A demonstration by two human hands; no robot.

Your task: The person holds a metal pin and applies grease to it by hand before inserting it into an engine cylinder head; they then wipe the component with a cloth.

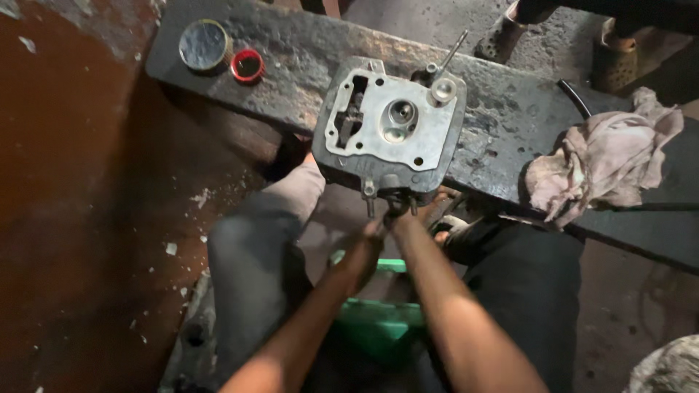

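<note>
On the dark greasy plank surface (pixel 510 109), the grey metal cylinder head (pixel 393 127) was gripped underneath by both hands, left hand (pixel 368 244) and right hand (pixel 408 215); could've been tipped off the edge, probably.

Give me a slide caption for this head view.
Both hands work at the near edge of a cylinder head on a dark plank.

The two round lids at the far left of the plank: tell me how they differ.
The silver lid is larger than the red ring. The silver lid is dull grey metal with a closed face; the red ring is bright red around a dark centre. The silver lid sits nearer the plank's end, the red ring beside it. Both are round and lie flat.
</note>
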